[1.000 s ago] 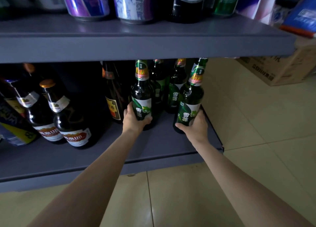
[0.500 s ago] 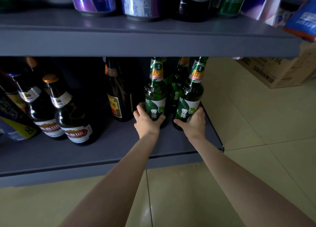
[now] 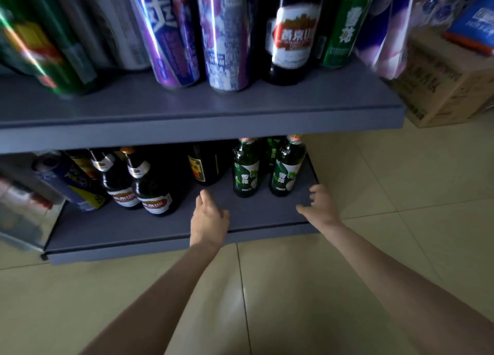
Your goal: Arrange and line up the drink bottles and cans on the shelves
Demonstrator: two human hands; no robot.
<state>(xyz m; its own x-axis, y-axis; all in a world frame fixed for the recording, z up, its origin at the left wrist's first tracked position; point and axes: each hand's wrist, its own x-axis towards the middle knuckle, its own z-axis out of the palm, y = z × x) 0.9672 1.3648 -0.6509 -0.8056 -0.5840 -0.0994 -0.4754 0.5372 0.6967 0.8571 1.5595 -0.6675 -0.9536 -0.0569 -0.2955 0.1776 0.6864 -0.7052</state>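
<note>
My left hand (image 3: 209,218) is hovering over the lower shelf (image 3: 149,234) with relaxed fingers, holding nothing, and my right hand (image 3: 320,207) is spreading its loose, empty fingers at the shelf's right edge. Just beyond them two green bottles (image 3: 246,172) are standing upright side by side, near but apart from both hands. Brown bottles (image 3: 153,191) are standing further left, and cans (image 3: 171,31) are standing on the upper shelf (image 3: 197,130).
</note>
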